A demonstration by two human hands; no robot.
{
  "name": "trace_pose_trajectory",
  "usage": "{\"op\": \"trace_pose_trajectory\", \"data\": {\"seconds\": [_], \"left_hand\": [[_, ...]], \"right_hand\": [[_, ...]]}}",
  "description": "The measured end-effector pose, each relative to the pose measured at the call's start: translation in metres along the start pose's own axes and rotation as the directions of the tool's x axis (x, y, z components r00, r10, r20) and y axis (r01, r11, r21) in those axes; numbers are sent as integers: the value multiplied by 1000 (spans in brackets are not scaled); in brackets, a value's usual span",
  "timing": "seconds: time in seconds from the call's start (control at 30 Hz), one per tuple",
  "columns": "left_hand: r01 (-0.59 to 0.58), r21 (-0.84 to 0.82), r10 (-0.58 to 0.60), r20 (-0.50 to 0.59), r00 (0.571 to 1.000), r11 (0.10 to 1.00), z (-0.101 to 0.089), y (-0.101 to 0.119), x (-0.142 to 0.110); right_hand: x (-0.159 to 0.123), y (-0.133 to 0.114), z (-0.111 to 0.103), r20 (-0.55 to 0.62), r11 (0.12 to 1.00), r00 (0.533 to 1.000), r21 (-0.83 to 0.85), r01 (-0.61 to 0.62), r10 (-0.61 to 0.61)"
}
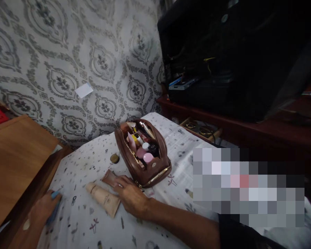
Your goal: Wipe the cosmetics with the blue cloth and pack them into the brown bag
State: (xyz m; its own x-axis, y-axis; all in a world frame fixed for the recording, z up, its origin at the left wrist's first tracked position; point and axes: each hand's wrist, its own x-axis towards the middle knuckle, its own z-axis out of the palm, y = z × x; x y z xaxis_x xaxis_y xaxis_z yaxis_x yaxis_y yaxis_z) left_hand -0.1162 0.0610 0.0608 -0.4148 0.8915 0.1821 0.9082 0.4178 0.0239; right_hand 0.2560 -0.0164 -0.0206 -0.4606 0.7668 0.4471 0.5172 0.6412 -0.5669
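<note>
An open brown cosmetic pouch (pixel 145 162) stands on the patterned bed sheet (pixel 93 221), packed with several tubes and small bottles. My right hand (pixel 131 195) lies flat on the sheet just in front of the pouch. Its fingers are stretched out and the fingertips touch a small brownish tube (pixel 109 177). A longer beige tube (pixel 103 199) lies to the left of this hand. A small round gold-coloured lid or compact (pixel 114 158) rests left of the pouch. My left hand (pixel 45 207), at the bed's left edge, is curled around a small blue thing (pixel 55 196) that I cannot make out.
A wooden table top (pixel 15 159) stands to the left of the bed. A wall with patterned paper (pixel 67 69) rises behind. At the right a dark wooden shelf (pixel 248 128) carries a black unit (pixel 223 58), with an open drawer (pixel 202 129) beneath.
</note>
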Motion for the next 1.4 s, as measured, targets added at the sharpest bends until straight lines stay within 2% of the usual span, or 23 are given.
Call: {"op": "trace_pose_trajectory", "data": {"seconds": [0.1, 0.17, 0.23, 0.3, 0.33, 0.4, 0.5, 0.57, 0.63, 0.73, 0.8, 0.87, 0.97, 1.07, 1.17, 1.23, 1.27, 1.3, 1.4], "left_hand": [[-10, -213, 8, -13, 1000, 977, -7, 16, -16], [-8, -391, 1, -17, 1000, 920, -8, 27, -29], [18, -648, -13, 14, 1000, 762, -7, 39, -44], [23, -832, 1, 28, 1000, 554, -5, 53, -60], [14, -883, 19, 27, 999, 469, -5, 61, -69], [-15, -927, 71, 12, 997, 374, -7, 76, -89], [-135, -925, 212, -61, 975, 355, -13, 99, -119], [-217, -914, 325, -101, 940, 343, -18, 112, -136], [-311, -893, 385, -175, 906, 327, -23, 123, -149], [-411, -857, 393, -278, 877, 311, -26, 134, -160], [-415, -863, 392, -289, 873, 287, -23, 139, -162], [-394, -878, 383, -277, 881, 271, -17, 142, -162], [-353, -894, 352, -247, 903, 276, -4, 146, -161], [-326, -902, 358, -217, 908, 281, 4, 144, -159], [-311, -896, 320, -208, 924, 317, 2, 139, -159], [-350, -873, 306, -249, 919, 341, -2, 136, -163], [-405, -847, 334, -292, 896, 344, -4, 135, -167], [-484, -806, 392, -346, 853, 342, -5, 135, -171], [-726, -602, 578, -477, 662, 334, -3, 138, -185]], "right_hand": [[-1, 0, 1, -22, 1000, 1000, 16, 20, -19], [-1, 1, 3, -45, 999, 999, 21, 23, -22], [-2, 1, 4, -68, 999, 997, 31, 25, -23], [-2, 1, 3, -78, 998, 996, 49, 38, -34], [-2, 0, 2, -79, 997, 996, 57, 49, -45], [0, -3, -1, -84, 996, 994, 64, 69, -63], [4, -14, -3, -92, 990, 991, 92, 106, -98], [8, -22, 0, -104, 982, 990, 157, 108, -92], [11, -28, 5, -133, 967, 991, 247, 57, -24], [12, -31, 12, -169, 934, 981, 356, -24, 90], [10, -28, 14, -183, 924, 977, 381, -34, 112], [7, -23, 14, -171, 933, 982, 359, -9, 75], [4, -15, 13, -105, 959, 994, 278, 48, -19], [4, -11, 12, -54, 981, 998, 194, 25, -15], [3, -15, 14, -23, 989, 1000, 149, -1, 4], [1, -18, 18, -12, 991, 1000, 134, 2, 0], [0, -19, 22, -13, 992, 1000, 124, 11, -9], [-1, -19, 25, -23, 993, 999, 114, 27, -25], [-6, -16, 35, -83, 990, 992, 99, 99, -91]]}}
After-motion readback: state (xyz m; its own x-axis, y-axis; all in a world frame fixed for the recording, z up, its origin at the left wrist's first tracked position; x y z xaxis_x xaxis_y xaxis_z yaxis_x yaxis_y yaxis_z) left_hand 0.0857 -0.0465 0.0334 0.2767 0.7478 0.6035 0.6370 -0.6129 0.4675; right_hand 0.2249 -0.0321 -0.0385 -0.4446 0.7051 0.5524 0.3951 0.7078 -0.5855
